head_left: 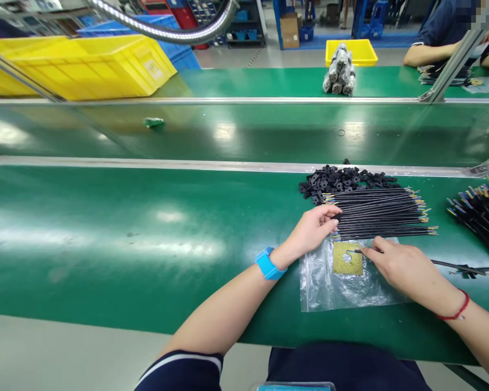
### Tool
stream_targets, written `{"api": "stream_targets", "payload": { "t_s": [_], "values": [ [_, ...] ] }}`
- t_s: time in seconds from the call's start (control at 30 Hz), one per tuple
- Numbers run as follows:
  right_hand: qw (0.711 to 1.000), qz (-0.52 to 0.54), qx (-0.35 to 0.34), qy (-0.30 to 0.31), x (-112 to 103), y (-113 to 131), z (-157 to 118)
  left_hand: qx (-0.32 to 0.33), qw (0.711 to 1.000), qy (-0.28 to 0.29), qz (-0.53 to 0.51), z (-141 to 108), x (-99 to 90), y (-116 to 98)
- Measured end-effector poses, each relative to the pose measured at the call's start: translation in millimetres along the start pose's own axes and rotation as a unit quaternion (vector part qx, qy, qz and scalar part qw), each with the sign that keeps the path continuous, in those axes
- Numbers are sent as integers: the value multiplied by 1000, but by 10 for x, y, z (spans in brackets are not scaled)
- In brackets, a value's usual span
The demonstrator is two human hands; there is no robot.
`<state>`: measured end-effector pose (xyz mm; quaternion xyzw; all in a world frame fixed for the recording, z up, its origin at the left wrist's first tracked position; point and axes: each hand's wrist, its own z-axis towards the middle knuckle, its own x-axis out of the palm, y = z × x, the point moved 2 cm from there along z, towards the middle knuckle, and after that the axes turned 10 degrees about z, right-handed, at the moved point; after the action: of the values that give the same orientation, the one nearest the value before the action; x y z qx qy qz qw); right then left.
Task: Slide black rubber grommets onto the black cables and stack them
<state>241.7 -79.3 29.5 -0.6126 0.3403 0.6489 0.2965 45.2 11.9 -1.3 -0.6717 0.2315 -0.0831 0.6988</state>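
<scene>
A pale label on the large yellow bin is too blurred to read. A heap of small black parts lies beyond a row of cables; nearer, a yellow pad with a central hole rests on a clear plastic bag. The left hand, fingertips pinched, grips a black piece at the row's left end. The right hand, fingers closed, holds a thin black cable, its bared coloured wires over the pad.
</scene>
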Motion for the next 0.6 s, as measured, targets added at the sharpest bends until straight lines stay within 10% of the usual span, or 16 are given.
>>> {"api": "stream_targets", "payload": {
  "t_s": [0.23, 0.6],
  "values": [
    [969, 191, 63, -142, -260, -99, 141, 27, 998, 46, 42, -111, 83, -62],
    [960, 215, 121, -134, -128, -63, 152, 63, 987, 15, 144, -151, 92, -100]
  ]
}}
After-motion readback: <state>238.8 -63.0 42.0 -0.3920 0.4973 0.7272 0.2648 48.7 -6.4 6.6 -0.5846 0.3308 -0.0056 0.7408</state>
